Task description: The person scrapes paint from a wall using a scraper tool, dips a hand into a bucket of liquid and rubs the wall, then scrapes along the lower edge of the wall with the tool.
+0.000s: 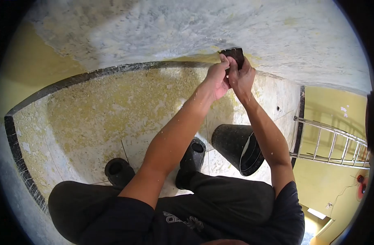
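Both hands [217, 77] [242, 77] on dark block [234, 55], wall edge [272, 74] beside

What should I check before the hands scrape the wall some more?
1. Both hands on the tool: ok, the left hand and right hand hold the dark tool.
2. Tool at the wall: ok, it is up by the surface, near yellow patches.
3. Gloves on: not ok, both hands are bare.
4. Floor swept: not ok, crumbly flakes lie all over it.
5. Bucket out of the tool's way: ok, it is down on the floor beside the right shoe.
6. Goggles on: cannot tell, the eyes are out of view.
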{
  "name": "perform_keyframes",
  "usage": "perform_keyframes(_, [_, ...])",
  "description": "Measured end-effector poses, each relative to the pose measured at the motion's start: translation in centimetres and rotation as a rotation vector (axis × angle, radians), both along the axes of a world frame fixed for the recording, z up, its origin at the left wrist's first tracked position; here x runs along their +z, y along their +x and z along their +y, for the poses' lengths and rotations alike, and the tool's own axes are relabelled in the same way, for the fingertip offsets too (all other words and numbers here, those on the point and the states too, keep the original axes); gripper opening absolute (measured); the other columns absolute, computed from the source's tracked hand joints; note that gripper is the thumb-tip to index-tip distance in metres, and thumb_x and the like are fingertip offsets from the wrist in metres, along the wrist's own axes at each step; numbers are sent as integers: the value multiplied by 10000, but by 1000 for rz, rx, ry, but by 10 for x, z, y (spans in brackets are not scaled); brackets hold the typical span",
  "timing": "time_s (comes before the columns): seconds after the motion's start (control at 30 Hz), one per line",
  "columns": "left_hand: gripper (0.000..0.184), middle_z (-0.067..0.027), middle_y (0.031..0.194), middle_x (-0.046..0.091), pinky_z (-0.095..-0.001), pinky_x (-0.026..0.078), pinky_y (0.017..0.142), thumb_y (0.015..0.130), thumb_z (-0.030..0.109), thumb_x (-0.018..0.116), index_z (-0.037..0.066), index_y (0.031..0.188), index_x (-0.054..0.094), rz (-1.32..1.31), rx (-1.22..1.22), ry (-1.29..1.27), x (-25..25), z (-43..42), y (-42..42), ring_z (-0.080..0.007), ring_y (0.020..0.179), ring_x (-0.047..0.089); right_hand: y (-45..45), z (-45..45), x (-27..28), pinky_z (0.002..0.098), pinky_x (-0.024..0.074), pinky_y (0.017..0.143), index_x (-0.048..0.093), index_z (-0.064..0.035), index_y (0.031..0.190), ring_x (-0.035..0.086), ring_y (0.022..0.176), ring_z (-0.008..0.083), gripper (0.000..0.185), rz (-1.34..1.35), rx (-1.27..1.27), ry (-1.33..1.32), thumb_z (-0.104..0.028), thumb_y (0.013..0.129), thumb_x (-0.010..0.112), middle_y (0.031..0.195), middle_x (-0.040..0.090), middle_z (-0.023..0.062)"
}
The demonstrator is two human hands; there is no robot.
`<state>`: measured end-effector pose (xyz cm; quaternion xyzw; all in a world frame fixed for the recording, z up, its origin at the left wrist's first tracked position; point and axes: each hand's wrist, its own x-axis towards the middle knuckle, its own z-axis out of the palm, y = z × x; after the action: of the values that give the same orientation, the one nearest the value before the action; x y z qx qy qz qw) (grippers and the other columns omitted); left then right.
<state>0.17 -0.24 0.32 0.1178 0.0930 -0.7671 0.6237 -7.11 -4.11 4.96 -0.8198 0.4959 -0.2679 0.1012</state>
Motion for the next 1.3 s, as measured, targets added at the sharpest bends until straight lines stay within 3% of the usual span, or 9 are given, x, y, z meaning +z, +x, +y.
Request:
perform_keyframes(0.13, [228, -8, 1019, 587, -352, 502, 828, 976, 317, 426, 137, 1064, 536, 65, 36, -9, 0, 6, 3, -169, 953, 591, 5, 6, 3, 414, 478, 527, 617, -13, 781, 620, 577, 380, 240, 69, -13, -70, -249, 824, 622, 604, 607, 206])
perform_keyframes(0.27, [247, -34, 1051, 571, -352, 506, 812, 981, 314, 419, 117, 1086, 525, -38, 53, 61, 8, 11, 3, -178, 954, 587, 4, 10, -3, 392, 474, 518, 628, -11, 801, 625, 568, 362, 207, -80, -1, 23, -217, 823, 626, 607, 613, 189])
perform_keyframes(0.33, [257, -46, 1040, 567, -367, 503, 787, 981, 317, 418, 110, 1094, 521, -148, 54, 88, 14, 9, 5, -173, 933, 582, 6, 4, -5, 387, 470, 510, 633, -14, 799, 625, 560, 354, 204, -113, 24, -51, -218, 820, 640, 608, 615, 183])
perform_keyframes(0.47, [251, -43, 1028, 565, -387, 496, 777, 975, 307, 427, 112, 1101, 521, -168, -26, 76, 13, 17, 11, -175, 916, 578, 5, 12, -6, 385, 469, 511, 634, -17, 794, 627, 566, 355, 198, -73, -60, -10, -214, 816, 650, 618, 618, 186])
perform_keyframes(0.53, [249, -45, 1044, 567, -393, 495, 788, 974, 297, 424, 111, 1110, 520, -151, -24, 64, 12, 15, 13, -188, 931, 582, 7, 8, -9, 388, 468, 514, 637, -16, 804, 628, 569, 359, 209, -194, 14, 0, -224, 815, 651, 614, 615, 189])
perform_keyframes(0.73, [252, -53, 1065, 572, -380, 499, 808, 984, 285, 394, 113, 1116, 521, -99, -10, 50, 14, 14, 11, -197, 959, 586, 8, 10, 4, 391, 470, 515, 634, -7, 797, 623, 555, 359, 238, -93, -29, 46, -244, 815, 650, 589, 606, 188])
perform_keyframes(1.2, [181, 10, 981, 589, -337, 495, 770, 970, 287, 446, 148, 1004, 558, -152, 108, 75, 9, 15, 10, -134, 884, 587, 2, 1, -15, 360, 490, 517, 622, 2, 824, 648, 594, 345, 223, -172, 117, -1, -221, 829, 638, 636, 630, 186])
perform_keyframes(1.3, [181, 20, 936, 587, -343, 499, 682, 958, 317, 484, 155, 966, 562, -179, 67, 89, 5, 9, 9, -136, 825, 581, 6, -7, -22, 347, 498, 530, 617, 9, 824, 662, 607, 317, 213, -217, 160, -39, -203, 840, 636, 657, 648, 169])
